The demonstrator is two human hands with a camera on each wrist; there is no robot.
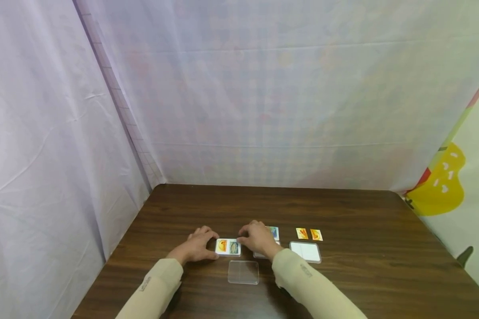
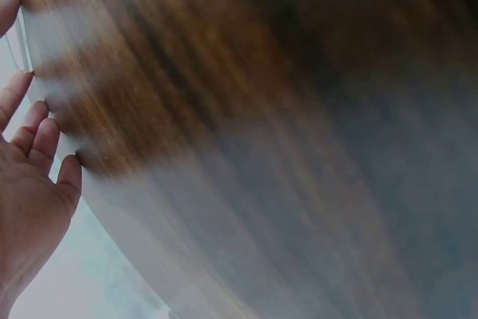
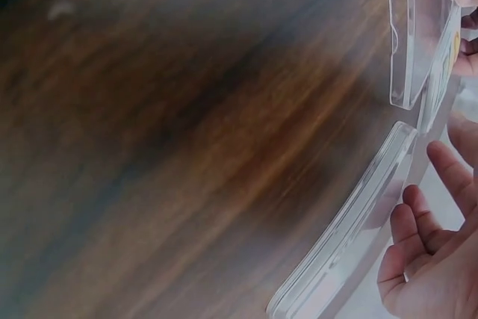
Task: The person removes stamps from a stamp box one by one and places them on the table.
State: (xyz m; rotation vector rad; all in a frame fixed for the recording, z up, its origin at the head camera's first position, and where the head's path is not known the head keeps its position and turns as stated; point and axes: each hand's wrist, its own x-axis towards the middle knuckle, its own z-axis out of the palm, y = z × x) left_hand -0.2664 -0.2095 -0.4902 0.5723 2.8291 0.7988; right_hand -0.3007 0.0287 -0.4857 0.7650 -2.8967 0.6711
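Observation:
In the head view, a flat white case (image 1: 228, 254) lies on the table with two picture cards in it. One is an orange-and-yellow card (image 1: 222, 245); the other is a bluish card (image 1: 233, 247). My left hand (image 1: 197, 246) holds the case at its left end, thumb at the near corner and index finger at the far corner. At the far right corner, my right hand (image 1: 258, 239) touches the case with its fingertips, the other fingers loosely bent. The right wrist view shows the case's edge (image 3: 429, 110) beside my right fingers (image 3: 441, 162).
A clear plastic lid (image 1: 243, 272) lies nearer me. Partly under my right hand are another case (image 1: 259, 255) and a blue-green card (image 1: 275, 232). Further right sit a white-lined case (image 1: 305, 252) and two orange cards (image 1: 301, 233). Curtains hang behind the brown table (image 1: 343, 208).

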